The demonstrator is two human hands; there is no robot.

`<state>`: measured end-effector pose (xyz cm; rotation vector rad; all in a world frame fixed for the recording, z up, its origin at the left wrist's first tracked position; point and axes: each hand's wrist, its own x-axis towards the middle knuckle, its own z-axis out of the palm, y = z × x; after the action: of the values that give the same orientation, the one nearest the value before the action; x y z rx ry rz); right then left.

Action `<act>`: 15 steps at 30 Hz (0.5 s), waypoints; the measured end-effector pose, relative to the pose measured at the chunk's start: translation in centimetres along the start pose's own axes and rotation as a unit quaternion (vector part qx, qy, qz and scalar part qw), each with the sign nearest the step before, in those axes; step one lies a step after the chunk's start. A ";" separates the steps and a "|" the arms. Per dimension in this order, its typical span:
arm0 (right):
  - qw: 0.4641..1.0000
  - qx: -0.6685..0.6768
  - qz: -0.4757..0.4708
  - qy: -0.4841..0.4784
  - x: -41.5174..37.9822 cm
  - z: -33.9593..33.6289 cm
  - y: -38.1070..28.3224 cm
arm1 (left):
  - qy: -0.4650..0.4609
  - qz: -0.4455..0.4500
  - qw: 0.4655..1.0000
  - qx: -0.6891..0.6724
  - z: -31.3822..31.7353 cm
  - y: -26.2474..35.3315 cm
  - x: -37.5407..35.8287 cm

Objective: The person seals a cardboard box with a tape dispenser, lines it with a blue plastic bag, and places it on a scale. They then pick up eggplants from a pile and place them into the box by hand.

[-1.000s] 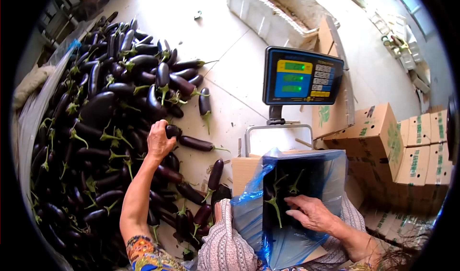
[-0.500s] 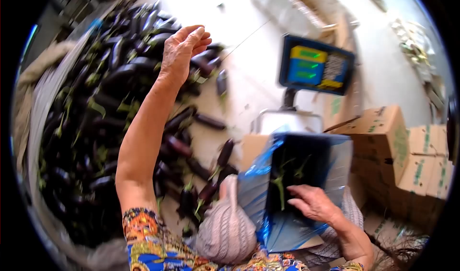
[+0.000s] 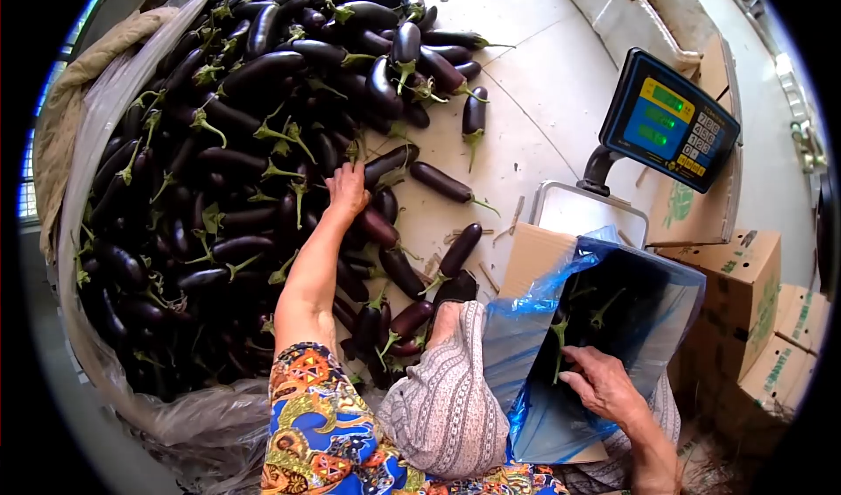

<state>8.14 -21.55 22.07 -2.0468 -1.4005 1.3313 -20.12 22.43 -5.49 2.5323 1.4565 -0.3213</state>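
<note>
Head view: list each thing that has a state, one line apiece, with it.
Eggplants: heaped, some loose on the floor.
Scale display: lit, green digits showing.
Lined carton: open, eggplants inside.
Blue plastic liner: spread over the rim.
Left hand: at the heap, grip unclear.
Right hand: at the carton's opening, fingers parted.
Boxes at right: stacked.

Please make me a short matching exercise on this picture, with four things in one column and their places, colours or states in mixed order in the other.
Column one:
1. Left hand
2. Right hand
3. Scale display
4. Left sleeve

Column two:
A. Showing lit green readouts
B. Multicoloured print
C. At the heap of eggplants
D. At the mouth of the blue-lined box

Right pairs: 1-C, 2-D, 3-A, 4-B
</note>
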 end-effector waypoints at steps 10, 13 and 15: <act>1.000 0.010 0.008 0.013 0.6 0.1 0.3 | 0.039 0.242 0.928 -0.282 -3.2 0.9 -2.6; 1.000 0.016 0.004 0.018 0.5 0.5 0.0 | 0.017 0.283 0.959 0.010 -3.6 3.2 -9.3; 1.000 0.014 0.007 0.013 0.6 0.4 -0.3 | 0.104 0.332 0.933 0.090 0.4 2.9 -10.5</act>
<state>7.71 -21.01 21.75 -2.0524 -1.3515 1.3166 -22.79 12.26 -2.67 3.0880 0.5541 -0.0737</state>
